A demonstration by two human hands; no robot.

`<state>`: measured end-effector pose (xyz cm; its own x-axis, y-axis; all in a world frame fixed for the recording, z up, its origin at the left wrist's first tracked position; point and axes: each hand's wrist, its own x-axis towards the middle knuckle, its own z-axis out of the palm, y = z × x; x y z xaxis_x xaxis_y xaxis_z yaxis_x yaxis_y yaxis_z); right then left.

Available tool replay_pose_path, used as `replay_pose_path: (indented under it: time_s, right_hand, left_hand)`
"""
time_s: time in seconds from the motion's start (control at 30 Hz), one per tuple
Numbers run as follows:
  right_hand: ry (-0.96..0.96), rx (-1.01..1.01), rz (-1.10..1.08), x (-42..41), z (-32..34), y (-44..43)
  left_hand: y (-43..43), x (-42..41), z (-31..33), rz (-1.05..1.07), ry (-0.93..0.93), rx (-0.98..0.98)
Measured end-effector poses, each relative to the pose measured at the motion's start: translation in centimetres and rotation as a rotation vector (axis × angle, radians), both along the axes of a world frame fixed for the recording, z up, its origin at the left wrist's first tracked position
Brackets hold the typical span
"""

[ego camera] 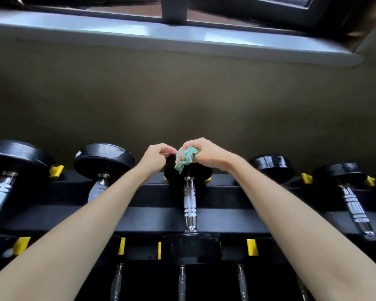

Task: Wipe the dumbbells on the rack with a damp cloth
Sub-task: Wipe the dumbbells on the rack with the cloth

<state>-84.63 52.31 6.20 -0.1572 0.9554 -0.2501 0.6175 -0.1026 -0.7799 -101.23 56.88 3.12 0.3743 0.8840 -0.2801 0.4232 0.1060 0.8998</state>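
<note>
A black dumbbell with a chrome handle (189, 205) lies front to back on the top tier of the black rack (156, 220), straight ahead of me. My right hand (206, 154) is closed on a crumpled green cloth (185, 157) and presses it on the dumbbell's far head (195, 170). My left hand (157, 156) grips the left edge of that same far head, fingers curled over it. The near head (191, 246) sits at the rack's front rail.
Other black dumbbells lie on the same tier: two on the left (104, 159), two on the right (271, 167). Yellow cradle tabs (252, 247) mark the slots. A lower tier holds more chrome handles (181, 283). A beige wall and a window sill (172, 38) stand behind.
</note>
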Motion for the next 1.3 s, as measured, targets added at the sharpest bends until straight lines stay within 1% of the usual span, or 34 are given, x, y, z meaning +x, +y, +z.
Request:
replay_pose_path:
  time_s: [0.1, 0.2, 0.27, 0.33, 0.37, 0.4, 0.47, 0.5, 0.57, 0.63, 0.67, 0.73, 0.8, 0.83, 0.87, 0.9, 0.93, 0.97, 1.0, 1.03, 1.07, 1.1, 1.13, 1.17, 1.2, 1.23, 1.27, 1.3]
  right_hand:
    - [0.037, 0.044, -0.017, 0.8, -0.9, -2.0]
    - [-0.05, 0.044, -0.034, 2.1, -2.8, -4.3]
    - [-0.137, 0.015, -0.121, 3.5, -4.6, -5.7]
    - [-0.195, 0.023, -0.31, 4.7, -6.0, -7.0]
    - [-0.134, 0.033, -0.454, 5.2, -6.3, -7.3]
    - [0.026, 0.024, -0.61, 5.4, -6.3, -7.5]
    - [0.461, -0.029, -0.834, 5.3, -5.5, -7.9]
    - [0.644, -0.051, -0.876, 5.3, -4.9, -8.1]
    - [0.937, -0.091, -0.911, 5.4, -3.8, -8.4]
    - [1.204, -0.153, -0.908, 5.1, -2.4, -8.7]
    - [1.295, -0.166, -0.91, 4.7, -1.9, -8.7]
    - [1.385, -0.155, -0.932, 4.2, -1.1, -8.9]
    - [1.455, -0.13, -0.917, 3.6, -0.3, -8.9]
    - [1.468, -0.12, -0.9, 3.3, -0.1, -8.8]
    - [1.458, -0.102, -0.877, 2.9, 0.1, -8.7]
    - [1.392, -0.079, -0.854, 2.5, 0.1, -8.6]
    - [1.277, -0.051, -0.842, 2.1, 0.1, -8.4]
    - [1.152, -0.032, -0.833, 1.7, -0.1, -8.3]
    - [1.051, -0.036, -0.831, 1.2, -0.1, -8.1]
    - [1.019, -0.063, -0.809, 0.9, 0.0, -8.1]
    - [1.063, -0.119, -0.771, 0.7, 0.2, -8.1]
    - [1.179, -0.197, -0.726, 0.8, 0.4, -8.1]
    - [1.309, -0.266, -0.689, 1.0, 0.6, -8.1]
    - [1.398, -0.32, -0.662, 1.4, 0.8, -8.2]
    - [1.432, -0.343, -0.645, 1.8, 0.7, -8.2]
    - [1.42, -0.341, -0.642, 2.1, 0.4, -8.2]
    - [1.37, -0.323, -0.678, 2.5, -0.1, -8.1]
    - [1.307, -0.302, -0.724, 2.9, -0.5, -8.0]
  left_hand:
    - [-0.3, 0.6, -0.2, 0.059, 0.038, 0.01]
    - [-0.8, 1.2, -0.2, 0.073, 0.086, 0.08]
    - [-0.9, 1.4, -0.3, 0.089, 0.112, 0.106]
    - [-1.0, 1.5, -0.3, 0.105, 0.14, 0.108]
    - [-1.0, 1.5, -0.3, 0.105, 0.157, 0.109]
    - [-0.9, 1.6, -0.3, 0.105, 0.174, 0.114]
    - [-0.8, 1.6, 0.0, 0.111, 0.194, 0.113]
    - [-0.8, 1.7, 0.3, 0.12, 0.195, 0.118]
    - [-1.4, 2.3, 1.3, 0.132, 0.19, 0.163]
    - [-2.3, 3.3, 2.9, 0.079, 0.108, 0.212]
    - [-2.8, 3.7, 3.6, 0.037, 0.034, 0.187]
    - [-4.1, 4.3, 5.3, -0.096, -0.079, 0.01]
    - [-5.0, 4.5, 6.3, -0.28, -0.039, -0.182]
    - [-5.4, 4.5, 6.4, -0.346, -0.023, -0.237]
    - [-5.8, 4.6, 6.4, -0.37, -0.03, -0.248]
    - [-6.1, 4.5, 6.5, -0.347, -0.062, -0.23]
    - [-6.4, 4.6, 6.5, -0.292, -0.096, -0.19]
    - [-6.6, 4.7, 6.3, -0.221, -0.106, -0.109]
    - [-6.7, 4.8, 6.2, -0.155, -0.078, 0.023]
    - [-6.7, 4.9, 6.0, -0.107, -0.026, 0.185]
    - [-7.0, 5.1, 5.9, -0.092, 0.033, 0.346]
    - [-7.3, 5.1, 5.9, -0.11, 0.062, 0.477]
    - [-7.5, 5.1, 5.8, -0.177, 0.073, 0.55]
    - [-7.7, 5.1, 5.7, -0.286, 0.102, 0.581]
    - [-8.0, 5.2, 5.6, -0.406, 0.14, 0.561]
    - [-8.1, 5.2, 5.6, -0.514, 0.168, 0.494]
    - [-8.3, 5.2, 5.9, -0.555, 0.154, 0.41]
    - [-8.3, 5.3, 6.1, -0.51, 0.111, 0.369]
